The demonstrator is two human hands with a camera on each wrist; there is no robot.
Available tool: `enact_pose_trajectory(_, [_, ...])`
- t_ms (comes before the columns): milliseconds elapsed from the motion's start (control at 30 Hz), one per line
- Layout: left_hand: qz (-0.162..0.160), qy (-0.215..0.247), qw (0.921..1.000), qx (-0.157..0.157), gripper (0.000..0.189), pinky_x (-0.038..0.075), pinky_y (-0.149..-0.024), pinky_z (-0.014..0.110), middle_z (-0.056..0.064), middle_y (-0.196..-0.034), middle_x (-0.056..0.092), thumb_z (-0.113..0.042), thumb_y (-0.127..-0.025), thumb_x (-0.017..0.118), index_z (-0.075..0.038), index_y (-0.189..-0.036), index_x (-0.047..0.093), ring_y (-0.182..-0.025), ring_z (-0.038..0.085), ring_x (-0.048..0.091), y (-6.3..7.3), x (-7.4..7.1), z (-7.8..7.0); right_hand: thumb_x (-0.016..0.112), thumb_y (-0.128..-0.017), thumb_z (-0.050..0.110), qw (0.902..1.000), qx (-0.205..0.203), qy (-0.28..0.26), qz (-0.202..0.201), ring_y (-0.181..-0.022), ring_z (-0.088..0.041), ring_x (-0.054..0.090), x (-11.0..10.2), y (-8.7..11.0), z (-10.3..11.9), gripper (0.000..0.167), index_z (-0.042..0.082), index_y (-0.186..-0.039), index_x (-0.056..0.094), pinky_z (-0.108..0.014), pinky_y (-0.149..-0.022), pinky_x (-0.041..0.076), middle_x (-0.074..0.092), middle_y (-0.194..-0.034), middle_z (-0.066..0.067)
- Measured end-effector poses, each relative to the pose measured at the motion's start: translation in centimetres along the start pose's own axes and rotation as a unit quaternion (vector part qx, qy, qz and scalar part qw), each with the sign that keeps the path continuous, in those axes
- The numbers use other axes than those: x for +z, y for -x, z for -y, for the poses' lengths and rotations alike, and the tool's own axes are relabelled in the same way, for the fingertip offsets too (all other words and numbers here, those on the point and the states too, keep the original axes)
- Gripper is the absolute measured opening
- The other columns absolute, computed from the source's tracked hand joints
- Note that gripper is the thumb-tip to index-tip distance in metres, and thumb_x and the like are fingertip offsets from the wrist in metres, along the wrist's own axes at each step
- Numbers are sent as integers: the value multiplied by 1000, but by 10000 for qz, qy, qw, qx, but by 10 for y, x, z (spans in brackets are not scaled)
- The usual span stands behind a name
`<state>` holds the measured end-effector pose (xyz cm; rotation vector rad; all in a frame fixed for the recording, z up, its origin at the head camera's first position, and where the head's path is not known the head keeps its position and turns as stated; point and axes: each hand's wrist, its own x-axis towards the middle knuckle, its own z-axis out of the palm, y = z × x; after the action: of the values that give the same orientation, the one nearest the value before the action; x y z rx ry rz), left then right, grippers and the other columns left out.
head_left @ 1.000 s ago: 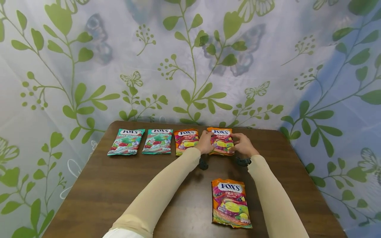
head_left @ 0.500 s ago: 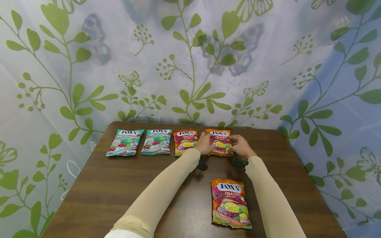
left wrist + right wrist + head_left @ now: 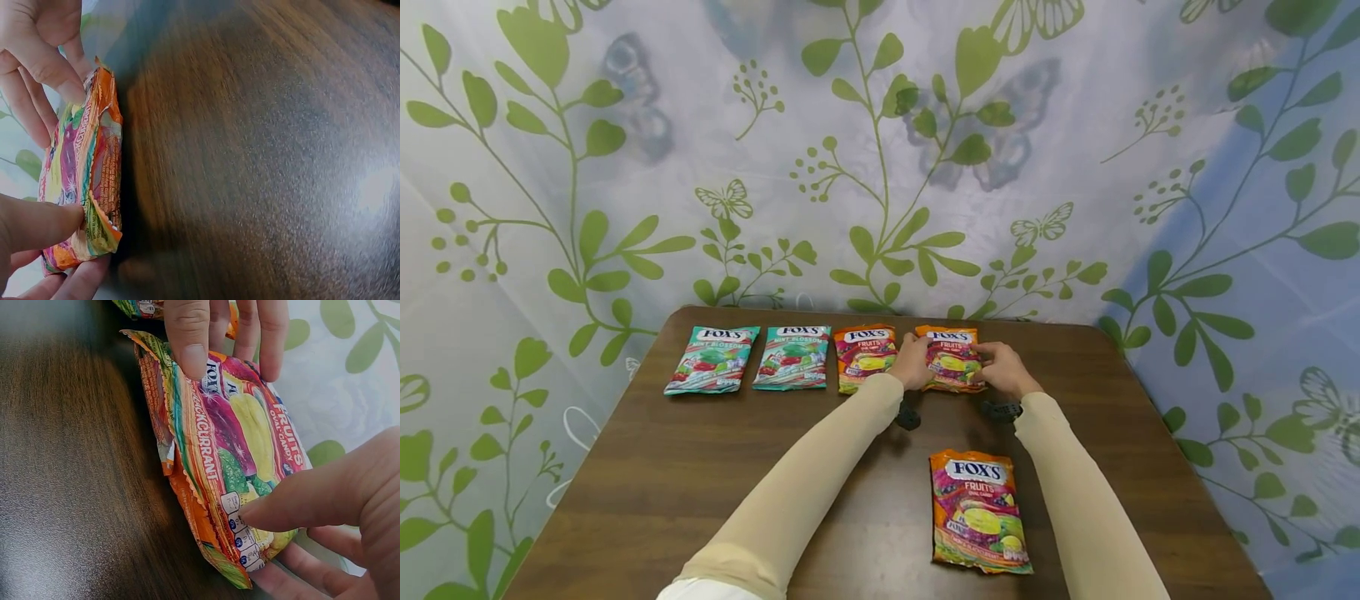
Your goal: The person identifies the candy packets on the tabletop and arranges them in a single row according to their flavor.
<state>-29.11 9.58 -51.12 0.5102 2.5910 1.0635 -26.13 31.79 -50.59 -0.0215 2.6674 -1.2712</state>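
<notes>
In the head view, an orange Fox's Fruits candy bag (image 3: 952, 360) lies at the far side of the table, between my two hands. My left hand (image 3: 912, 363) holds its left side, with the thumb (image 3: 47, 225) on top and fingers curled under the edge in the left wrist view. My right hand (image 3: 1004, 370) grips the opposite side; in the right wrist view its thumb (image 3: 294, 503) presses the front and fingers reach beneath. Another orange Fox's Fruits bag (image 3: 861, 358) lies just left of my left hand, partly hidden by it.
Two teal Fox's Mint Blossom bags (image 3: 712, 360) (image 3: 793, 358) continue the row to the left. A third orange bag (image 3: 980, 512) lies nearer, between my forearms. The brown wooden table (image 3: 700, 467) meets a leaf-patterned curtain (image 3: 820, 167) at its back edge.
The candy bag between my hands has shifted very slightly, and my right hand has drawn a little leftward against it. The view itself has drifted slightly; the other bags stay put.
</notes>
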Motion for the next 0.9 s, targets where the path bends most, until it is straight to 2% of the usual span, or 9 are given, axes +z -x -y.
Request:
enact_pose_trajectory(167, [-30, 53, 10000, -41, 71, 54, -102, 41, 26, -162, 33, -6, -104, 75, -3, -167, 42, -136, 33, 52, 2, -2, -2, 75, -92, -4, 10000, 91, 28, 19, -138, -51, 56, 1, 0, 1, 75, -6, -161, 47, -56, -101, 56, 46, -160, -35])
enact_pose_trajectory(400, [-263, -36, 9996, 2, 65, 54, -99, 44, 23, -158, 36, -13, -102, 80, -7, -160, 52, -135, 33, 52, -18, 12, 17, 75, -96, -2, 9998, 160, -113, -22, -133, -49, 61, 1, 1, -1, 73, -4, -163, 46, -56, -100, 56, 49, -158, -36])
enact_pose_trajectory(467, [-354, -93, 9993, 47, 63, 54, -101, 45, 22, -158, 36, -16, -101, 81, -8, -157, 55, -137, 34, 51, -21, 13, 19, 75, -98, 0, 9997, 149, -176, -49, -133, -49, 62, 0, 4, -1, 72, -2, -164, 45, -56, -100, 57, 50, -157, -35])
enact_pose_trajectory(500, [-367, -116, 9992, 76, 62, 53, -104, 46, 23, -159, 36, -16, -102, 80, -7, -158, 54, -140, 35, 49, -15, 10, 15, 76, -99, 2, 9997, 140, -190, -66, -132, -48, 63, -1, 7, -1, 72, -1, -164, 46, -56, -100, 57, 50, -157, -35])
enact_pose_trajectory(633, [-461, -264, 9981, 308, 63, 53, -104, 46, 25, -159, 36, -14, -102, 78, -5, -158, 53, -143, 37, 46, 1, 1, 2, 76, -101, 6, 9997, 43, -186, -180, -113, -46, 71, -5, 19, -3, 69, 2, -163, 49, -53, -95, 60, 50, -157, -36])
enact_pose_trajectory(700, [-374, -159, 9985, 368, 65, 52, -103, 47, 25, -159, 35, -13, -103, 76, -4, -161, 49, -143, 38, 45, 10, -4, -5, 76, -102, 9, 9997, -3, -125, -199, -97, -41, 73, -6, 26, -3, 65, 3, -162, 52, -49, -90, 62, 50, -157, -36])
enact_pose_trajectory(800, [-396, -83, 9983, 414, 68, 53, -99, 46, 23, -161, 34, -18, -103, 78, -9, -163, 48, -142, 36, 45, -1, 3, 2, 76, -103, 12, 9998, -53, -89, -171, -80, -33, 68, -7, 38, -2, 61, 4, -160, 56, -43, -83, 60, 53, -155, -35])
enact_pose_trajectory(833, [-447, -77, 9978, 489, 70, 53, -98, 45, 22, -162, 33, -22, -102, 79, -11, -163, 47, -142, 35, 45, -7, 9, 8, 76, -104, 14, 9998, -64, -79, -170, -79, -32, 66, -8, 42, -1, 59, 5, -159, 57, -42, -82, 59, 54, -154, -34])
enact_pose_trajectory(900, [-446, -104, 9976, 515, 69, 54, -99, 45, 21, -163, 35, -24, -102, 78, -11, -163, 48, -143, 35, 46, -8, 9, 7, 77, -104, 17, 9998, -59, -90, -168, -85, -33, 65, -9, 50, 1, 58, 5, -158, 59, -43, -84, 57, 56, -153, -33])
